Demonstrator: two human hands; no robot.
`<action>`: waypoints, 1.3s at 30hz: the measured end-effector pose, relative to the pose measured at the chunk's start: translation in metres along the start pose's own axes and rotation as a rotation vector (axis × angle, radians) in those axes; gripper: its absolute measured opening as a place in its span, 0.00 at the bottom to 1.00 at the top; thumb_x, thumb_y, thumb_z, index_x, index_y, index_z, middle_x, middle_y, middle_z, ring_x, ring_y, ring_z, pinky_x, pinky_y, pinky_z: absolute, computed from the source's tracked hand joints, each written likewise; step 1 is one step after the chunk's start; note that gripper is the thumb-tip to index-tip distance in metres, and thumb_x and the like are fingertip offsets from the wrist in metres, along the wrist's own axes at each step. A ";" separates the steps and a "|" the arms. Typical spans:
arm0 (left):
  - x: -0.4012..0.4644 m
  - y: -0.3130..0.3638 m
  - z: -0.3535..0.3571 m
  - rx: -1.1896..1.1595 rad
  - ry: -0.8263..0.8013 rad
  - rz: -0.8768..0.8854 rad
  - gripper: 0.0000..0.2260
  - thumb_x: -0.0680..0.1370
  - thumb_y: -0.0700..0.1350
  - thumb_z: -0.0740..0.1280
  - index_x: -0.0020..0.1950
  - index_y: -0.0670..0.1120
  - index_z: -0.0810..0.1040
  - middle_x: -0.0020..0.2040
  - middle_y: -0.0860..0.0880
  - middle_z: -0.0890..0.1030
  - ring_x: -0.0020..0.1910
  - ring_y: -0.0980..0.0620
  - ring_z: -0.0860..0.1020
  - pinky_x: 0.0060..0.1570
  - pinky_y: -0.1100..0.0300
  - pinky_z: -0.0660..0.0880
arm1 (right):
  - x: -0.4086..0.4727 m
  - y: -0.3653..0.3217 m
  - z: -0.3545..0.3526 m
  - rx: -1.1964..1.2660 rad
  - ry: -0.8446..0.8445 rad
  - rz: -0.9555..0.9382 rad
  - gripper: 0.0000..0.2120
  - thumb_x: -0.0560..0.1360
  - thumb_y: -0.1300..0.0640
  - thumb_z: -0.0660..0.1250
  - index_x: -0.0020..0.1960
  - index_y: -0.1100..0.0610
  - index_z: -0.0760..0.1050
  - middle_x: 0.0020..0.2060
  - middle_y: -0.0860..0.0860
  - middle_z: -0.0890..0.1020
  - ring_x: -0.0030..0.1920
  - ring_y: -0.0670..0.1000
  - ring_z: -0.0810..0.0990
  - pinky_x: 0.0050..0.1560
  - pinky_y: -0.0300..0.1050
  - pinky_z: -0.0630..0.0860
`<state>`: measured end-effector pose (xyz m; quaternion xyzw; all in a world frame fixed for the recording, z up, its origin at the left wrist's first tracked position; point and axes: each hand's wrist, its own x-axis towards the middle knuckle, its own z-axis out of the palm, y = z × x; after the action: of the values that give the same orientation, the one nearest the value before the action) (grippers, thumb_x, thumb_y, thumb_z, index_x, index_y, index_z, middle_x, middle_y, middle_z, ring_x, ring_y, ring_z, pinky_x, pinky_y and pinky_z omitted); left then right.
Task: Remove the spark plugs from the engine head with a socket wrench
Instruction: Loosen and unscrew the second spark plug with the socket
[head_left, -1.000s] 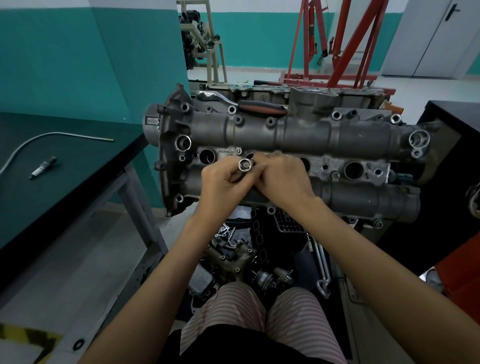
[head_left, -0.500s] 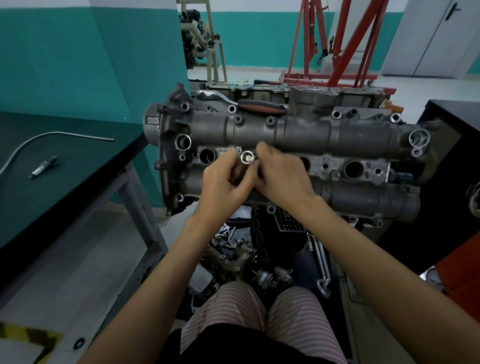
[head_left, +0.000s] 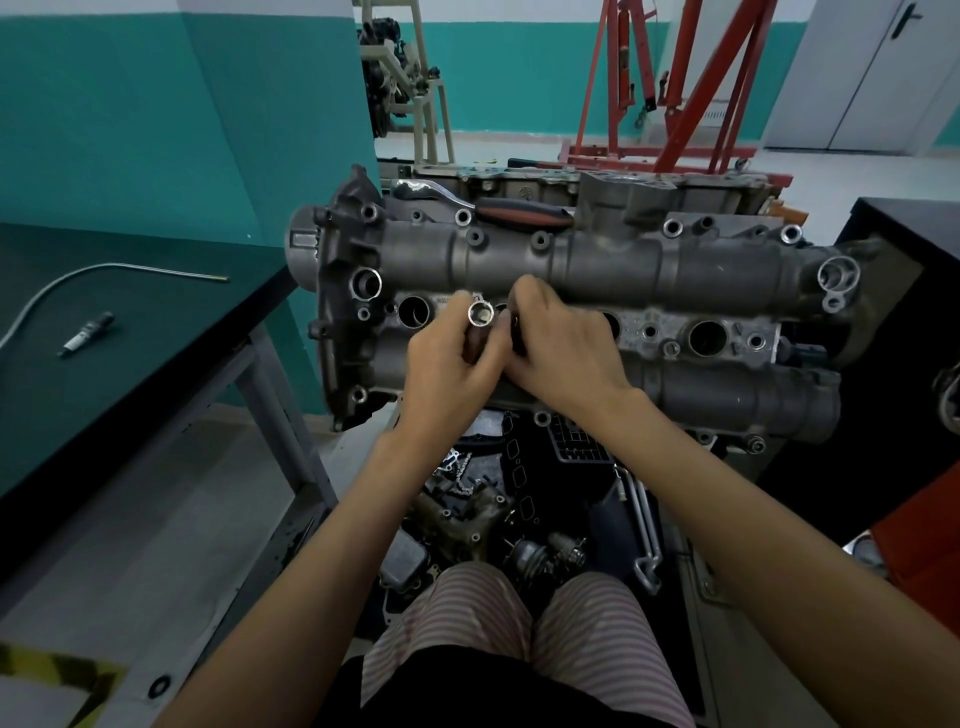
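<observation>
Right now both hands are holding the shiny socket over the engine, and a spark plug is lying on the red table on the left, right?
Nearly. The table is dark green, not red, as the head view shows. The rest holds: both hands, left hand and right hand, hold the shiny socket over the engine, and a spark plug lies on that table.

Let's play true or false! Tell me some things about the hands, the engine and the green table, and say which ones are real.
1. Both hands hold a shiny socket over the engine head. True: the left hand and right hand meet around it.
2. A spark plug lies on the green table. True.
3. The ratchet wrench is in the right hand. False: it lies on top of the engine.
4. The frame behind the engine is blue. False: it is red.
5. A spark plug stands in the far-left hole. False: the hole looks dark and empty.
</observation>
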<state>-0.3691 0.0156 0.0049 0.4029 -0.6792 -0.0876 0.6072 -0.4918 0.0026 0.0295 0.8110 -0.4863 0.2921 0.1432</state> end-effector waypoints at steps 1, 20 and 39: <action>0.001 0.001 0.001 0.012 0.018 0.012 0.15 0.77 0.47 0.64 0.33 0.47 0.62 0.26 0.56 0.61 0.26 0.57 0.61 0.28 0.66 0.60 | 0.000 0.000 0.000 -0.014 -0.006 0.016 0.18 0.73 0.44 0.58 0.49 0.60 0.69 0.44 0.55 0.79 0.41 0.59 0.79 0.31 0.44 0.61; 0.003 0.011 -0.006 0.194 -0.026 0.151 0.16 0.74 0.51 0.67 0.33 0.44 0.68 0.30 0.48 0.69 0.31 0.50 0.68 0.33 0.56 0.67 | 0.000 0.001 0.001 -0.044 0.032 -0.014 0.09 0.73 0.56 0.65 0.45 0.64 0.74 0.35 0.61 0.81 0.36 0.63 0.80 0.31 0.46 0.62; -0.039 0.039 0.008 -0.677 -0.168 -0.568 0.27 0.79 0.59 0.48 0.75 0.47 0.61 0.73 0.50 0.65 0.72 0.58 0.63 0.73 0.52 0.58 | -0.008 -0.062 -0.017 1.293 0.051 0.416 0.31 0.76 0.42 0.42 0.75 0.55 0.44 0.75 0.47 0.46 0.73 0.40 0.44 0.74 0.43 0.43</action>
<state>-0.3957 0.0637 -0.0032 0.3436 -0.5215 -0.5006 0.5996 -0.4464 0.0472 0.0418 0.6160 -0.3563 0.5647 -0.4181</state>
